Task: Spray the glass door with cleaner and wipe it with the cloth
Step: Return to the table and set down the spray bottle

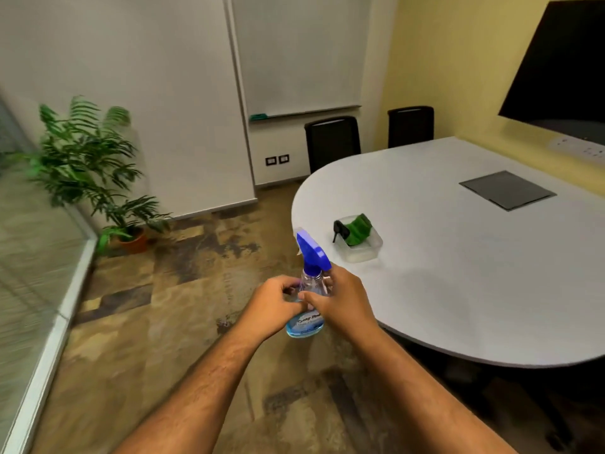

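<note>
A clear spray bottle (311, 283) with a blue trigger head and a little blue liquid at its bottom is held upright in front of me, above the floor. My left hand (275, 303) grips its body from the left, and my right hand (340, 301) wraps it from the right, near the neck. A green cloth (358, 229) lies in a clear plastic tray (363, 253) on the white table, beside a black handle. The glass door (29, 257) runs along the far left, blurred.
A white oval table (458, 273) fills the right side, with a dark inset panel (507, 190). Two black chairs (332, 140) stand behind it. A potted plant (95, 178) stands in the corner by the glass. A dark screen (563, 63) hangs at the upper right.
</note>
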Available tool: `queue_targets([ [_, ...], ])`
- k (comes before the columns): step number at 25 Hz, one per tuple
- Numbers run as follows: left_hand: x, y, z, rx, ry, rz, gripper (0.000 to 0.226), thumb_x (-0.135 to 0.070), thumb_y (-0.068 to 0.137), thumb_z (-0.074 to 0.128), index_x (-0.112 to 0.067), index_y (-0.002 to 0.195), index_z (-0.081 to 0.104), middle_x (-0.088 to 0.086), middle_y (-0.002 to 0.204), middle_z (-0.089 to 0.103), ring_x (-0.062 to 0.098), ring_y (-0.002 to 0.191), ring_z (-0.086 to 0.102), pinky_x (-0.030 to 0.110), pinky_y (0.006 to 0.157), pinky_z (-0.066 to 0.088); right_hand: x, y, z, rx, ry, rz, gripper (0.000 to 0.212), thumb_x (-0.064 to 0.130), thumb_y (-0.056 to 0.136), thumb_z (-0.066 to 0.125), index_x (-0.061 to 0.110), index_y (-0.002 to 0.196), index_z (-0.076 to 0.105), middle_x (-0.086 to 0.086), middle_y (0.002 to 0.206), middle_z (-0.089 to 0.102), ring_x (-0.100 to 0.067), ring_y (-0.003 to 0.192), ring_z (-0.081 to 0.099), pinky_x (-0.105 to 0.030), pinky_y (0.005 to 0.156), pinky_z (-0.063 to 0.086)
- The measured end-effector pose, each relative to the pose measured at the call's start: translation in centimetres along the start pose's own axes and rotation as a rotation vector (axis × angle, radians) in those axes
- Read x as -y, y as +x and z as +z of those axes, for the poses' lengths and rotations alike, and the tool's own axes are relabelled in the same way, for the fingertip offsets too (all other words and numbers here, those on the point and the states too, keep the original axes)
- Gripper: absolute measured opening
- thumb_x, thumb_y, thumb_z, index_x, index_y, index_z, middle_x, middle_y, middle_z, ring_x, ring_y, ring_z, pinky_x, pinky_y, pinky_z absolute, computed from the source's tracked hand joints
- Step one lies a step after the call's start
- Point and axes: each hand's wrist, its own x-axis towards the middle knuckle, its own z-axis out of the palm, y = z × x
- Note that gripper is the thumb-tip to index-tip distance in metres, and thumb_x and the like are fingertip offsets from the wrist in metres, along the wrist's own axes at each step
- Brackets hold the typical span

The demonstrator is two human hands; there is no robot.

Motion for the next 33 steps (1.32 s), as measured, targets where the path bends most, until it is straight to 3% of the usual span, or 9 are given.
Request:
queue_targets([
  [5, -1.1, 8.1, 5.2, 0.101, 0.052, 0.032, 0.039, -0.016, 0.085, 0.08, -0.021, 0.124, 0.081, -0.005, 0.107, 0.081, 0.012, 0.098, 0.074, 0.039, 0.09, 0.063, -5.3, 5.7, -2.8, -0.058, -0.013, 0.119, 0.049, 0.04, 0.081, 0.087, 0.037, 0.125, 0.068, 0.018, 0.103, 0.07, -0.004, 0.093, 0.071, -0.026, 0.08, 0.06],
  [9, -2.1, 14.0, 9.9, 0.064, 0.07, 0.008, 0.033, -0.016, 0.084, 0.076, -0.02, 0.117, 0.081, -0.005, 0.099, 0.078, 0.011, 0.091, 0.073, 0.037, 0.082, 0.063, -10.3, 11.2, -5.0, -0.05, 0.008, 0.181, 0.052, 0.042, 0.083, 0.087, 0.036, 0.13, 0.066, 0.014, 0.113, 0.074, -0.011, 0.098, 0.075, -0.032, 0.086, 0.065],
  [13, -3.6, 20.2, 15.1, 0.006, 0.072, -0.058, 0.036, -0.012, 0.086, 0.077, -0.019, 0.121, 0.078, -0.003, 0.111, 0.077, 0.016, 0.099, 0.072, 0.035, 0.087, 0.062, -15.9, 17.7, -8.6, 0.036, 0.022, 0.15, 0.055, 0.037, 0.084, 0.09, 0.033, 0.134, 0.066, 0.015, 0.111, 0.071, -0.013, 0.099, 0.073, -0.031, 0.088, 0.064],
  [18, -6.3, 25.6, 20.4, -0.036, 0.083, -0.17, 0.033, -0.017, 0.087, 0.083, -0.022, 0.119, 0.078, -0.004, 0.114, 0.076, 0.016, 0.105, 0.071, 0.039, 0.091, 0.061, -21.1, 24.1, -13.2, 0.182, -0.03, 0.104, 0.055, 0.041, 0.09, 0.085, 0.028, 0.14, 0.064, 0.006, 0.128, 0.076, -0.018, 0.113, 0.073, -0.041, 0.099, 0.063],
  [22, -7.1, 29.0, 23.8, -0.04, 0.082, -0.233, 0.033, -0.024, 0.088, 0.085, -0.025, 0.121, 0.077, -0.006, 0.115, 0.074, 0.015, 0.105, 0.07, 0.036, 0.087, 0.06, -24.8, 27.6, -15.4, 0.248, -0.028, 0.075, 0.049, 0.039, 0.092, 0.083, 0.028, 0.137, 0.066, 0.006, 0.125, 0.076, -0.013, 0.107, 0.071, -0.033, 0.095, 0.061],
  [26, -7.0, 31.4, 26.3, -0.03, 0.111, -0.271, 0.034, -0.029, 0.088, 0.084, -0.03, 0.121, 0.077, -0.014, 0.108, 0.069, 0.012, 0.098, 0.066, 0.029, 0.076, 0.051, -27.9, 29.8, -15.7, 0.276, -0.007, 0.102, 0.046, 0.036, 0.093, 0.083, 0.026, 0.135, 0.067, 0.002, 0.125, 0.076, -0.017, 0.106, 0.07, -0.036, 0.097, 0.061],
  [30, -6.1, 33.7, 28.4, -0.014, 0.13, -0.333, 0.034, -0.029, 0.089, 0.082, -0.03, 0.122, 0.078, -0.011, 0.107, 0.07, 0.018, 0.099, 0.068, 0.033, 0.081, 0.051, -30.4, 31.6, -14.7, 0.316, -0.066, 0.142, 0.049, 0.035, 0.097, 0.079, 0.024, 0.142, 0.063, 0.0, 0.131, 0.074, -0.024, 0.114, 0.072, -0.032, 0.096, 0.056],
  [33, -4.9, 34.5, 29.6, 0.027, 0.148, -0.389, 0.042, -0.032, 0.09, 0.085, -0.024, 0.131, 0.075, -0.002, 0.124, 0.074, 0.023, 0.106, 0.07, 0.038, 0.091, 0.057, -32.0, 32.4, -14.3, 0.409, -0.174, 0.13, 0.05, 0.038, 0.096, 0.078, 0.024, 0.142, 0.063, 0.001, 0.133, 0.073, -0.024, 0.115, 0.071, -0.027, 0.091, 0.05],
])
